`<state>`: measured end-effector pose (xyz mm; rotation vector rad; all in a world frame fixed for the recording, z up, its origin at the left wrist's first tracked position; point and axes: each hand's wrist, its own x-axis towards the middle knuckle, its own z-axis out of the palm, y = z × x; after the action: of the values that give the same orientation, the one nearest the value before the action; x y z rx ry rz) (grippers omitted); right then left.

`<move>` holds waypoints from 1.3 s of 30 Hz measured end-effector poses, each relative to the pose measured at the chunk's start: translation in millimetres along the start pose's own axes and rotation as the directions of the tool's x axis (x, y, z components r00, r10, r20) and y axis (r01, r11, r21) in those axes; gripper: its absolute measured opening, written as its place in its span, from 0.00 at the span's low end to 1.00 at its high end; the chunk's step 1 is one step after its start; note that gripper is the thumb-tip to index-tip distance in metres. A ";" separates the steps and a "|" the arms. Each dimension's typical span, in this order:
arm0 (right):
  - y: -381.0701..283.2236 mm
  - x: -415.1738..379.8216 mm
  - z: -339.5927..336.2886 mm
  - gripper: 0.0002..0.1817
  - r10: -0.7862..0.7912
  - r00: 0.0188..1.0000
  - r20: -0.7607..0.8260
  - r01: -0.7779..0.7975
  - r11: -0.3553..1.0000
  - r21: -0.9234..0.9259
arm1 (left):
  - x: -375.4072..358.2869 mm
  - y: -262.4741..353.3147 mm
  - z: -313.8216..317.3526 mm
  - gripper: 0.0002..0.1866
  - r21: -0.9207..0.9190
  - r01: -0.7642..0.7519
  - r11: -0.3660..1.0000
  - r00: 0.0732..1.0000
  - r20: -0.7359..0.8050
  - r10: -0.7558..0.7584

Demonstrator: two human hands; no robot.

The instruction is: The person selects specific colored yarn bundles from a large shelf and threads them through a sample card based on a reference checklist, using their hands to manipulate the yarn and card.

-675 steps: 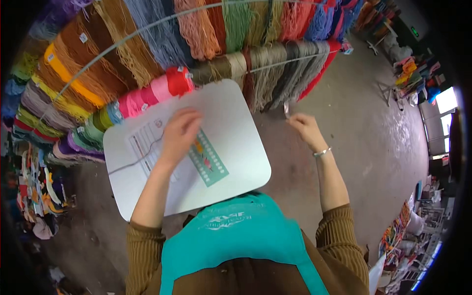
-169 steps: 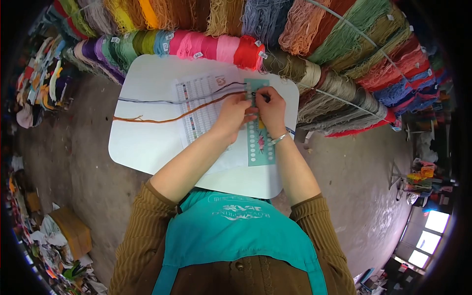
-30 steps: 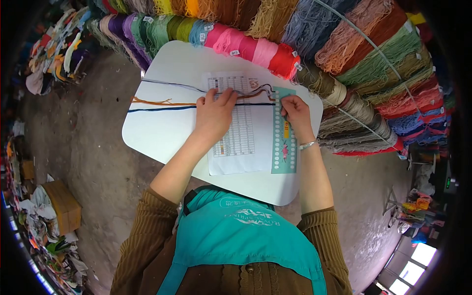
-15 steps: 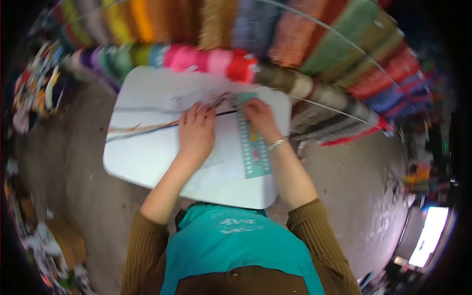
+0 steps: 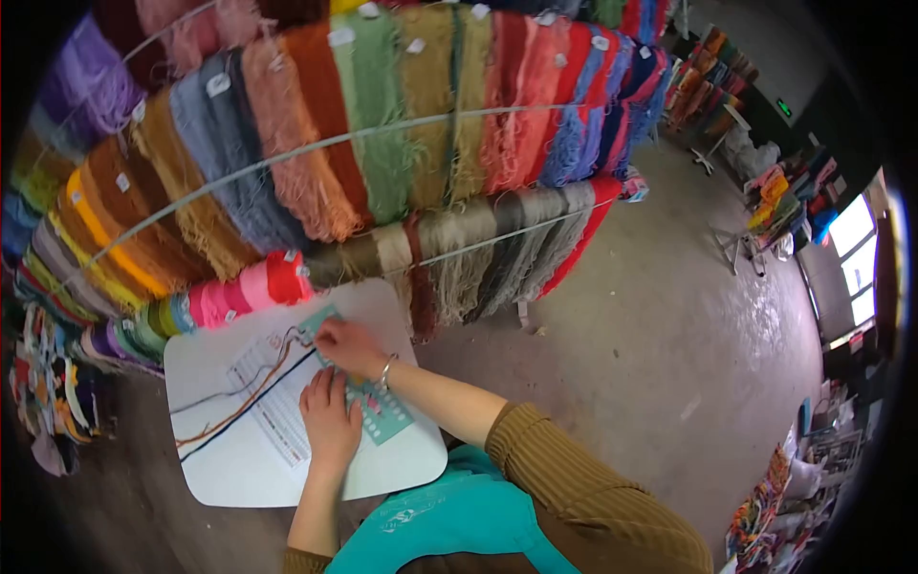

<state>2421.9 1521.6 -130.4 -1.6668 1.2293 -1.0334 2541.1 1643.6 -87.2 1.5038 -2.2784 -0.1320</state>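
Observation:
On a white board (image 5: 220,483) lies a teal card (image 5: 390,421) with a row of holes down its edge. My right hand (image 5: 352,346) is closed in a pinch over the card's upper end. A dark blue yarn (image 5: 260,394) runs across the board to those fingertips, which hide its end. My left hand (image 5: 332,421) rests with its fingers extended, flat beside the card on a printed sheet (image 5: 277,426). Orange-brown yarn (image 5: 251,400) and thin grey yarn (image 5: 215,395) lie loosely over the sheet, their far ends curling near the card.
Bundles of coloured yarn (image 5: 382,143) hang from rails just beyond the board. A lower row of pink and red rolls (image 5: 253,287) touches its far edge. Concrete floor (image 5: 612,364) stretches to the right. Piled yarn (image 5: 765,507) stands at lower right.
My view has swung right, so the board now appears lower left and more of the yarn rack and floor shows. Both hands stay at the card and sheet.

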 end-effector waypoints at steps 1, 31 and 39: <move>-1.2 -0.9 -7.0 0.13 -0.008 1.000 -0.013 0.008 1.000 0.001 | 0.2 0.8 -0.3 0.29 0.006 0.011 1.000 1.000 0.016 -0.011; -69.9 53.9 -479.4 0.21 -0.446 0.400 -0.800 0.280 0.891 -0.357 | -1.4 13.4 5.4 0.27 0.089 -0.027 0.996 1.000 0.013 0.026; -87.4 86.6 -447.8 0.31 -0.440 0.456 -0.774 0.071 0.885 -0.461 | -0.6 14.7 6.3 0.28 0.098 -0.009 0.995 1.000 0.020 0.007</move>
<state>2049.5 1396.2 117.0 -1.6516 1.9373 -2.1413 2526.2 1649.3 -88.7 1.5483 -2.3374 -0.0332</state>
